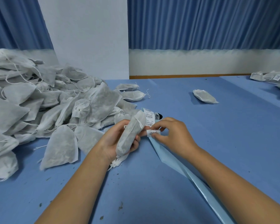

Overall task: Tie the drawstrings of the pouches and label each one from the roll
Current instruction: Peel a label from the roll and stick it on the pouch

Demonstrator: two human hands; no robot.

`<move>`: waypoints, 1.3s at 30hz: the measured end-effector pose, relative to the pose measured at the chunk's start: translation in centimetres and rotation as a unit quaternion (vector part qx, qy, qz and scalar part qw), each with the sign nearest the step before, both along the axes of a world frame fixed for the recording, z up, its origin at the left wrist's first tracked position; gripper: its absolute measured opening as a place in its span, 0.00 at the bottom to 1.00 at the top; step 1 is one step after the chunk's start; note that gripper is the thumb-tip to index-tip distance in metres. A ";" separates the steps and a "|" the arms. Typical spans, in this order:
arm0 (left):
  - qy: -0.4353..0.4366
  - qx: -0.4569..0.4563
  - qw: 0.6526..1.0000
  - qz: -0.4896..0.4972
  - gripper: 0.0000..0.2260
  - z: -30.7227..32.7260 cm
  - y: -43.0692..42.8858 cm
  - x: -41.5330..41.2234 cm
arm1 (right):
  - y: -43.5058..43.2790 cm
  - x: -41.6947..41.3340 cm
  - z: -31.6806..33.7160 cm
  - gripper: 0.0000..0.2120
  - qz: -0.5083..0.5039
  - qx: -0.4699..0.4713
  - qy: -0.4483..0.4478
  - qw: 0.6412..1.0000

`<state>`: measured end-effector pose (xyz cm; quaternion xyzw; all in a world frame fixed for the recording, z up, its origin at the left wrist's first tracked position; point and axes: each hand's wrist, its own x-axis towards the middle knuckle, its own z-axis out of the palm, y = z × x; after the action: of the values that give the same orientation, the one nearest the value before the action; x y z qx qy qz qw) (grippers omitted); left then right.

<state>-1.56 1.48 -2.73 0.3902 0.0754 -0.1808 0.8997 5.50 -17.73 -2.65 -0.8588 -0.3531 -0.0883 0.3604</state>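
1. Well, a blue-covered table (208, 130) spreads around the label roll (149, 118), with blue curtains (200, 21) and a white wall panel (87, 38) beyond it.
2. Just before the roll, the left hand (110, 140) grips a pouch (129, 135); the right hand (173, 135) pinches a label (153, 132).
3. The pouch half-hides the roll; its print is unreadable.

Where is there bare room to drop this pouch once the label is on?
Best room: the bare blue tabletop right of your right hand, bordered by the lone white fabric pouch behind and the pale blue backing strip on the near side. The near patch between your forearms is open too. Crowded: the heap of white drawstring pouches on the left.
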 end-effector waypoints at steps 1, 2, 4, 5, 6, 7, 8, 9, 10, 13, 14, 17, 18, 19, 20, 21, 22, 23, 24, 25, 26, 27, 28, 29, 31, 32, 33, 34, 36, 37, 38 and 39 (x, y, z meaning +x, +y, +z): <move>0.005 -0.001 1.000 0.008 0.15 -0.1 0.0 0.1 | 0.0 0.0 0.1 0.07 0.000 0.002 0.000 1.000; 0.008 0.000 1.000 0.015 0.14 -0.1 0.0 0.1 | 0.0 0.0 0.1 0.07 -0.002 0.005 0.005 1.000; 0.009 0.008 1.000 0.024 0.13 -0.1 -0.1 0.1 | 0.0 0.0 0.1 0.10 -0.007 0.010 0.018 1.000; 0.009 0.012 0.999 0.028 0.13 0.0 -0.1 0.1 | 0.0 0.0 0.1 0.11 -0.011 0.012 0.023 1.000; 0.009 0.014 0.999 0.029 0.13 0.0 -0.1 0.1 | 0.1 0.1 0.1 0.12 -0.013 0.011 0.026 1.000; 0.008 0.015 0.999 0.027 0.13 0.0 -0.2 0.0 | 0.1 0.1 0.1 0.11 -0.016 0.008 0.026 0.999; 0.007 0.016 1.000 0.024 0.13 0.0 -0.2 0.0 | 0.1 0.1 0.0 0.10 -0.018 0.004 0.025 1.000; 0.007 0.017 1.000 0.020 0.13 -0.1 -0.1 0.0 | 0.1 0.1 0.0 0.08 -0.019 0.001 0.022 1.000; 0.007 0.017 1.000 0.017 0.13 -0.1 -0.1 0.0 | 0.1 0.1 -0.1 0.08 -0.020 0.001 0.017 1.000; -0.005 0.020 1.000 0.010 0.12 -0.1 0.0 0.0 | 0.0 0.0 -0.1 0.07 -0.022 0.008 0.001 1.000; -0.009 0.022 1.000 0.007 0.12 0.0 0.0 0.0 | 0.0 -0.1 -0.1 0.07 -0.022 0.010 -0.005 1.000; -0.013 0.028 1.000 0.002 0.12 0.0 0.0 0.0 | 0.1 -0.1 -0.1 0.07 -0.017 0.015 -0.015 1.000; -0.014 0.032 0.999 0.000 0.13 0.0 0.0 0.0 | 0.0 -0.1 -0.1 0.07 -0.015 0.016 -0.014 1.000; -0.018 0.036 0.999 -0.003 0.13 0.1 0.0 -0.1 | 0.0 -0.1 0.0 0.08 -0.013 0.016 -0.013 1.000; -0.021 0.040 0.999 -0.005 0.14 0.1 -0.1 -0.1 | 0.0 -0.1 0.0 0.08 -0.011 0.018 -0.012 1.000; -0.023 0.042 0.999 -0.006 0.14 0.2 -0.1 -0.2 | 0.0 -0.1 0.0 0.08 -0.009 0.020 -0.010 1.000; -0.021 0.042 0.999 -0.002 0.14 0.3 -0.1 -0.1 | 0.0 -0.2 0.0 0.08 -0.006 0.024 -0.005 1.000; -0.015 0.038 0.999 0.005 0.13 0.3 -0.2 -0.2 | 0.0 -0.2 0.1 0.08 -0.002 0.029 0.001 1.000; -0.010 0.034 0.999 0.012 0.12 0.3 -0.2 -0.1 | 0.0 -0.2 0.2 0.08 0.001 0.035 0.008 0.999; -0.006 0.032 0.999 0.017 0.11 0.2 -0.2 -0.1 | 0.0 -0.3 0.2 0.09 0.004 0.041 0.016 0.999; -0.004 0.031 0.999 0.021 0.10 0.2 -0.2 -0.1 | 0.0 -0.3 0.3 0.09 0.007 0.045 0.026 0.999; -0.002 0.030 0.999 0.025 0.10 0.2 -0.3 -0.1 | 0.0 -0.4 0.4 0.10 0.011 0.047 0.036 0.998; 0.001 0.031 0.999 0.028 0.10 0.2 -0.3 0.0 | 0.0 -0.5 0.4 0.10 0.016 0.046 0.042 0.998; 0.005 0.032 0.999 0.031 0.09 0.2 -0.3 0.0 | 0.0 -0.6 0.5 0.10 0.021 0.045 0.048 0.998; 0.010 0.037 0.998 0.040 0.09 0.2 -0.3 0.0 | 0.0 -0.8 0.8 0.09 0.036 0.055 0.062 0.996; 0.011 0.040 0.998 0.045 0.09 0.2 -0.3 0.1 | 0.0 -0.9 1.0 0.08 0.046 0.068 0.074 0.994; 0.011 0.045 0.998 0.048 0.09 0.2 -0.4 0.0 | -0.1 -1.0 1.3 0.08 0.056 0.089 0.089 0.990; 0.011 0.050 0.997 0.053 0.09 0.1 -0.4 0.1 | -0.1 -1.0 1.6 0.07 0.063 0.116 0.107 0.985; 0.016 0.051 0.997 0.064 0.06 0.1 -0.4 0.2 | -0.3 -0.7 2.0 0.10 0.062 0.189 0.143 0.969; 0.018 0.051 0.996 0.070 0.03 0.1 -0.5 0.1 | -0.4 -0.6 2.3 0.11 0.052 0.230 0.159 0.959; 0.019 0.058 0.995 0.076 0.03 0.1 -0.6 0.2 | -0.5 -0.4 2.4 0.10 0.038 0.264 0.170 0.949; 0.022 0.076 0.994 0.079 0.03 0.3 -0.8 0.1 | -0.6 -0.2 2.6 0.08 0.021 0.286 0.177 0.941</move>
<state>-1.50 0.73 -2.45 0.4460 0.1388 -0.1113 0.8772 5.26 -18.31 -0.09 -0.7134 -0.2617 -0.0247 0.6496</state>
